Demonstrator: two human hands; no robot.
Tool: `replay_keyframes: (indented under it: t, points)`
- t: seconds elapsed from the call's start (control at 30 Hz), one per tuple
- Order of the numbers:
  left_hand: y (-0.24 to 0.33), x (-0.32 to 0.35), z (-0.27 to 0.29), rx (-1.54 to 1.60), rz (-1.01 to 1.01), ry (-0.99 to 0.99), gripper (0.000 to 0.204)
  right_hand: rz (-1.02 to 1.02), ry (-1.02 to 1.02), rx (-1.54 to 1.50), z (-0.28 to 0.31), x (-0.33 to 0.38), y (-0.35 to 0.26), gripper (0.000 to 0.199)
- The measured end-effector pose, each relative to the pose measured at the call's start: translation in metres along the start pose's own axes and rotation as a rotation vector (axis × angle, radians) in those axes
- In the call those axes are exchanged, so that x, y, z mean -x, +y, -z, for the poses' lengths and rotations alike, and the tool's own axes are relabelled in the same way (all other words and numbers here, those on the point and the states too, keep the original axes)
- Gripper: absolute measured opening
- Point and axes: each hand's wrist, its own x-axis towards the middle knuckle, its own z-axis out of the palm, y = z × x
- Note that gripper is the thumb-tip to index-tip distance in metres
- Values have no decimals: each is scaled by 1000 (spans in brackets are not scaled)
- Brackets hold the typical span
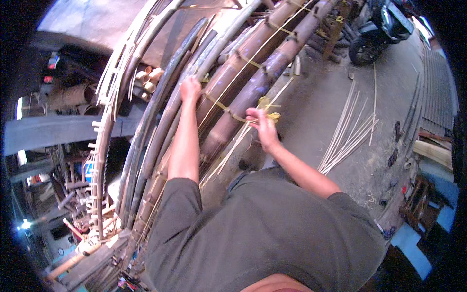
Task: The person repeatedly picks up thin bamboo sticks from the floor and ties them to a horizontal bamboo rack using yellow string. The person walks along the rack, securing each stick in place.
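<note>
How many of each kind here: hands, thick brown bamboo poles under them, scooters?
Hands: 2, the left hand gripping a grey pole, the right hand pinching a yellow strip tie
Thick brown bamboo poles: 2
Scooter: 1
Total: 5
The thin grey poles and the loose splints on the ground overlap too much to count.

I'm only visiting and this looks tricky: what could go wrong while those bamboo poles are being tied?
The thin yellow strip pinched in the right hand might snap or slip, perhaps cutting a finger. The left hand rests alone on the leaning bamboo poles, which could shift. Loose slats on the ground could trip a foot.
</note>
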Motion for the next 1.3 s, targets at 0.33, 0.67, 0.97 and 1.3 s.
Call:
replay_keyframes:
  t: [0.33,0.67,0.97,1.3]
  points:
    - [-119,223,125,64,-103,-167,28,-717,-289,-845,-112,104,83,41]
    - [-114,245,66,323,-273,257,29,497,-799,1565,-272,-14,-7,57]
    - [-179,228,28,422,3,-75,32,389,-1261,567,-212,42,-61,53]
    - [-68,173,132,613,-18,194,25,322,-998,1113,-147,90,52,41]
